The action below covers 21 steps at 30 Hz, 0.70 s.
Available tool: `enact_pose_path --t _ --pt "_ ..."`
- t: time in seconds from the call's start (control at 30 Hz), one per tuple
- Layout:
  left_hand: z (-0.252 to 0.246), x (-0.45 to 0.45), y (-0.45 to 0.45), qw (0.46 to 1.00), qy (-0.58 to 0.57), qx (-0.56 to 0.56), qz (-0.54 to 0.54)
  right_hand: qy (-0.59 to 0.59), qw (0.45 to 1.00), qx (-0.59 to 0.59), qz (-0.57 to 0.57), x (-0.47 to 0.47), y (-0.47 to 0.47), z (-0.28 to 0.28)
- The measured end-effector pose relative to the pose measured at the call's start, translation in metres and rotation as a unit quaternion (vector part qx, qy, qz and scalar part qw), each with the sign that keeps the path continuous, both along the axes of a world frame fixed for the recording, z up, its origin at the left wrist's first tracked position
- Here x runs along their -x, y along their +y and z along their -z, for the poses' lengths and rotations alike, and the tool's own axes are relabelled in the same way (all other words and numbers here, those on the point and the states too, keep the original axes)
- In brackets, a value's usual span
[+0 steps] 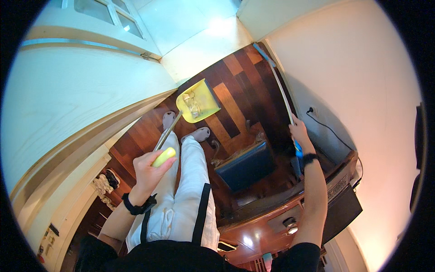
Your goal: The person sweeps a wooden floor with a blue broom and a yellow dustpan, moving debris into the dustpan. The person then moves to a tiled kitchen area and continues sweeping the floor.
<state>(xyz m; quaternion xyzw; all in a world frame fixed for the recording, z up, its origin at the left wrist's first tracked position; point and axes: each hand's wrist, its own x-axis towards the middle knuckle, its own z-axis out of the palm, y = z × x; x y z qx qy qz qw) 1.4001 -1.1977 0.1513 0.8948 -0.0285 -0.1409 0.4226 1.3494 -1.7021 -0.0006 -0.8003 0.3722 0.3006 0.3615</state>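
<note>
My left hand (pixel 153 168) is closed around the yellow grip (pixel 164 157) of a long-handled dustpan. The yellow pan (pixel 204 102) rests on the wooden floor in front of my feet, with crumpled, clear-looking litter (pixel 192 104) inside. My right hand (pixel 299 132) holds the pale pole (pixel 283 90) of a broom, its blue lower grip section (pixel 298 149) beside my wrist. The blue broom head (pixel 264 54) lies on the floor along the right wall, near the doorway's corner, apart from the dustpan.
A dark padded stool (pixel 246 166) stands right of my legs, beside a polished wooden desk (pixel 251 234). A black plug (pixel 310 110) with a cable sits in the wall socket. An open-standing door (pixel 85 78) is at the left; pale tiles (pixel 190 30) lie beyond the wooden floor.
</note>
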Motion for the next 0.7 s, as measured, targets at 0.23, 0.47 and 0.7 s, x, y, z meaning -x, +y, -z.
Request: enact_pose_path --t 0.23,0.47,0.7 --pt "0.031 -0.023 -0.047 1.000 0.014 0.028 0.006 -0.039 0.985 0.015 0.164 0.012 0.120 0.067" --pt "0.029 -0.040 -0.064 1.000 0.012 0.010 0.022 -0.086 0.988 -0.016 0.129 0.129 0.341 -0.002" --pt "0.026 -0.036 -0.060 0.997 0.033 0.067 0.006 -0.129 0.956 -0.145 0.220 0.169 0.358 -0.076"
